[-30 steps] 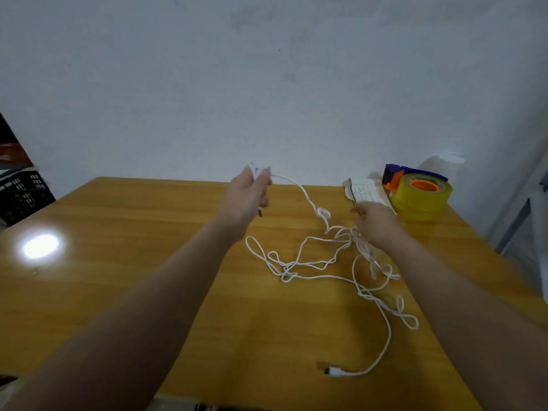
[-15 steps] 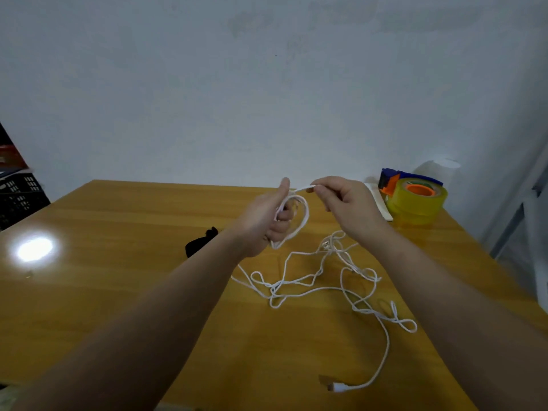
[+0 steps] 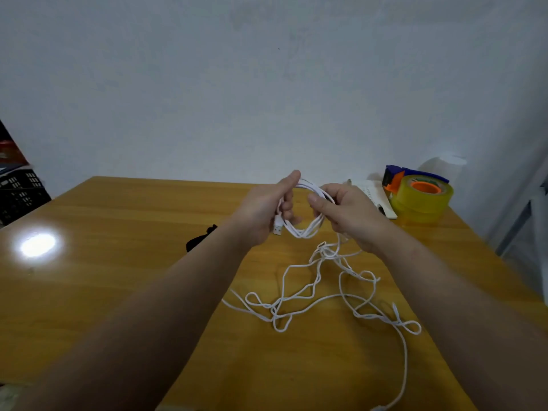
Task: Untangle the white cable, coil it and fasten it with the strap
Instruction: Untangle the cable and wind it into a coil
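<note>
A thin white cable (image 3: 311, 301) sprawls in tangled loops over the yellow wooden table (image 3: 118, 262). Its upper end is wound into a small coil (image 3: 305, 229) held above the table. My left hand (image 3: 264, 215) grips the coil's left side, with a USB plug hanging below its fingers. My right hand (image 3: 347, 215) pinches the coil's right side. From there the cable drops to a knot and runs to the table's near edge. A black strap (image 3: 198, 240) lies on the table, partly hidden behind my left forearm.
A yellow tape roll in a blue and orange dispenser (image 3: 421, 197) stands at the far right corner, beside a white paper card (image 3: 376, 197). A black crate (image 3: 20, 194) sits beyond the table's left edge. The wall is close behind.
Both hands have come together over the table's middle. One loop between them has grown into a small coil of two or three turns, and the loose cable has been drawn closer.
</note>
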A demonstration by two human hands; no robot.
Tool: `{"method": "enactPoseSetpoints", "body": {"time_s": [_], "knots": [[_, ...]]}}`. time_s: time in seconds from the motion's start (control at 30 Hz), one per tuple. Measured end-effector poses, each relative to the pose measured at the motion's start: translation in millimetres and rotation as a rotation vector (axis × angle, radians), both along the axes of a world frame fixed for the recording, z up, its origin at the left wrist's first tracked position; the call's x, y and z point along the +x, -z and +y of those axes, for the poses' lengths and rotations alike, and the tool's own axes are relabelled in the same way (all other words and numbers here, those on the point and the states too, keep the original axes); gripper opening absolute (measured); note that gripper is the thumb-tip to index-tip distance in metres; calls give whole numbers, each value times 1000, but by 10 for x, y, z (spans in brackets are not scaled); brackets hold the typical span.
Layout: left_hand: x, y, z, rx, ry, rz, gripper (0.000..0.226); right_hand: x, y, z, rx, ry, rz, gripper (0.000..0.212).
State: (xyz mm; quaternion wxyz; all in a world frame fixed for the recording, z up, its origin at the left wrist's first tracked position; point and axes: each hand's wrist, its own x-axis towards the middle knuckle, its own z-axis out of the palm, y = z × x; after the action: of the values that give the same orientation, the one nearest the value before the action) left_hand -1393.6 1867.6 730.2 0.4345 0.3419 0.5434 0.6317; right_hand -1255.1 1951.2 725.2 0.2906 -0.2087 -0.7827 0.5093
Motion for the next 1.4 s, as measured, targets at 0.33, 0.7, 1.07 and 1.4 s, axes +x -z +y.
{"method": "enactPoseSetpoints", "body": {"time_s": [0.33, 0.7, 1.07, 1.4], "knots": [[-62, -35, -69, -146, 294, 168, 54, -136, 76, 0, 237, 161, -38, 39], [-8, 154, 51, -27, 11, 10, 56, -112, 39, 223, 349, -18, -226, 8], [-129, 9, 99, -43, 238, -174, 48, -98, 36, 425, 485, -154, -281, 18], [-304, 160, 43, -21, -87, -165, 59, -46, 196, 543, 339, 18, -140, 12]]}}
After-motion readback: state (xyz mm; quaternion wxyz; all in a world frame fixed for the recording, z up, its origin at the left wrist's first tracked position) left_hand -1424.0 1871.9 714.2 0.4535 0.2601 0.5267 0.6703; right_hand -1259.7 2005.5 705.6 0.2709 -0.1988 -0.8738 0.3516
